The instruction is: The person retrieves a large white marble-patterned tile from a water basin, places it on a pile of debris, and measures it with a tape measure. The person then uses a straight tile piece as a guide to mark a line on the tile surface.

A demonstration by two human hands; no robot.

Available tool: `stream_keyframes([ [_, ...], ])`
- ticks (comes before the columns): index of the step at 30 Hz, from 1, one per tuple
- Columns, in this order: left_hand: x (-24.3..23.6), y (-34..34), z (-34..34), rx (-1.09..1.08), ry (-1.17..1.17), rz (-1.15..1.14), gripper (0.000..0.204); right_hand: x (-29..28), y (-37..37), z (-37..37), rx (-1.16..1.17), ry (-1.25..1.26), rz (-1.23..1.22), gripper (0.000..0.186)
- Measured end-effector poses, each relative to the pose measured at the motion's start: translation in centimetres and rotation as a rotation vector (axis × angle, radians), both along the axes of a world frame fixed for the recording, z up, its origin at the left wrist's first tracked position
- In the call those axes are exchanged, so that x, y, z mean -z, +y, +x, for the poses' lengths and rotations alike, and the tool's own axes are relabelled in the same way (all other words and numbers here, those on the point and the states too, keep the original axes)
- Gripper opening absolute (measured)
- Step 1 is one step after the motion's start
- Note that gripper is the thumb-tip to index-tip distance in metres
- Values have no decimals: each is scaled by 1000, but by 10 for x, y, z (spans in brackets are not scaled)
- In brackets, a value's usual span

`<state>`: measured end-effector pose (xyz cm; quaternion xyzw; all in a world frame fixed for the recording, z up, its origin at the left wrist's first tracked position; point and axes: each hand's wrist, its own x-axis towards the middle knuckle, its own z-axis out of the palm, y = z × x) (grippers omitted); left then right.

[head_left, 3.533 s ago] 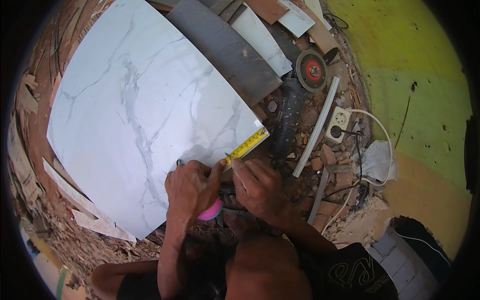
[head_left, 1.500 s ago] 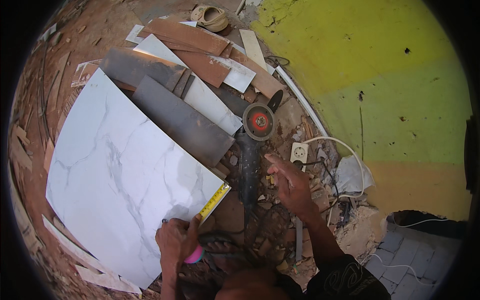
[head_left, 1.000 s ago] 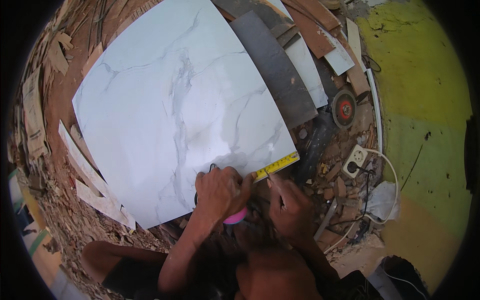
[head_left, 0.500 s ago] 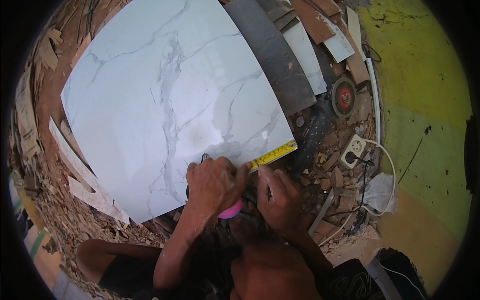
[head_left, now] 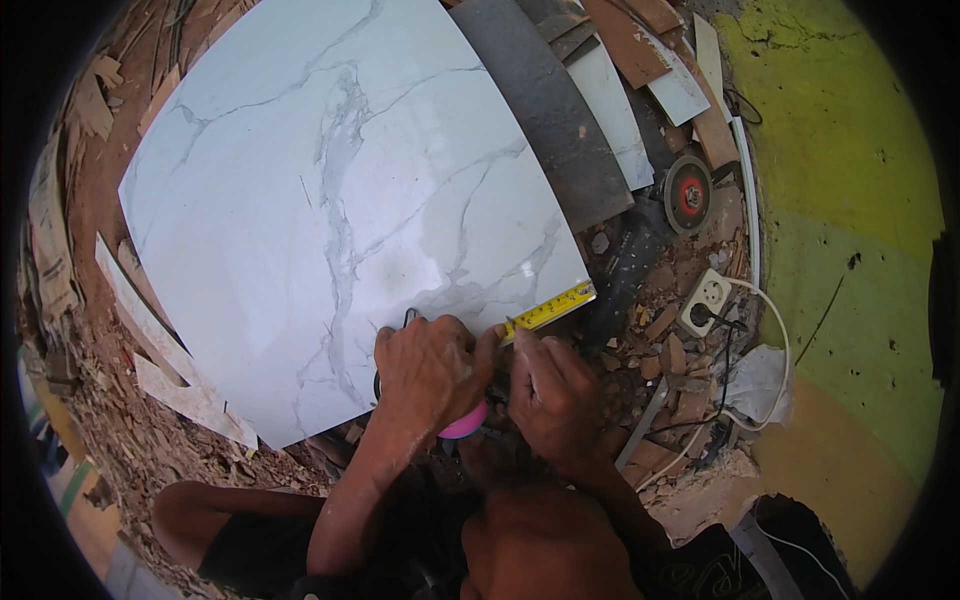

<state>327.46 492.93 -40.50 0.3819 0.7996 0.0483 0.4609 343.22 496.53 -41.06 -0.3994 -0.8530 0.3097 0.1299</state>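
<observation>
A large white marble-look tile (head_left: 250, 220) with grey veins lies before me. Along its near edge, a yellow tape measure (head_left: 555, 306) stretches out to the right corner. My left hand (head_left: 425, 370) is closed on the tape, knuckles up, over the tile's near edge. Below that hand a rounded pink thing (head_left: 464, 422) pokes out; whether it is the tape's case I cannot tell. Just beside it, my right hand (head_left: 555, 392) is pinched, its fingertips at the tape's edge. A thin dark sliver shows at those fingertips, but what they hold is mostly hidden.
An angle grinder (head_left: 640, 235) with a red-centred disc (head_left: 690, 195) lies right of the tile. Beyond it are a white power strip (head_left: 705, 300) with a plug and cables. Dark and white tile offcuts (head_left: 560, 120) are stacked at the far right. Rubble (head_left: 130, 420) covers the ground.
My right hand has shifted very slightly left at the tape's edge, and a thin dark sliver shows more plainly at its fingertips. The left hand and the tile have hardly moved.
</observation>
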Motion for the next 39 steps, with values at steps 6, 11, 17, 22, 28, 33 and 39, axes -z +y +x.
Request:
stream_keyframes([
  [6,3,-5,1,15,95,157,50,-2,1,-7,15,37,-7,22],
  [11,1,-1,1,9,48,39,49,4,-2,4,3,27,-29,24],
  [17,0,-1,0,-9,18,14,49,5,-3,3,17,47,-26,25],
  [22,-1,0,0,-4,14,2,49,5,-1,2,15,49,-36,25],
  [28,-1,1,0,6,19,-9,49,6,-2,5,20,45,-28,26],
  [33,-2,2,0,-1,17,-8,49,5,1,2,13,52,-42,27],
  [39,-3,3,0,9,28,-23,52,4,1,5,6,55,-34,25],
])
